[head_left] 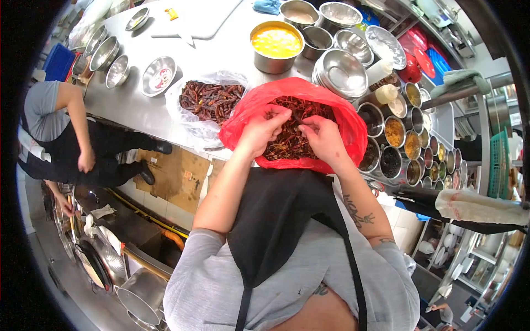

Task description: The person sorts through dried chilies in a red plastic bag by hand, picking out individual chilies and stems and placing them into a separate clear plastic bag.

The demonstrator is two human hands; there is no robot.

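A red plastic bag [350, 118] lies open on the steel table, full of thin dark red dried pieces [292, 146] that look like chillies. Over the bag's opening, my left hand [266, 128] has its fingers pinched together. My right hand [321, 137], close beside it, is closed at the fingertips too. Between the two hands is a small dark piece, too small to make out clearly. Left of the red bag, a clear plastic bag [193, 131] holds larger dark red dried chillies [211, 101].
A pot of yellow liquid [276, 47] stands behind the bags, with stacked steel bowls [342, 73] to its right. Seasoning containers [394, 132] fill the right side. Steel bowls [117, 71] and a white board [212, 16] are at the left and back. A co-worker [61, 127] stands left.
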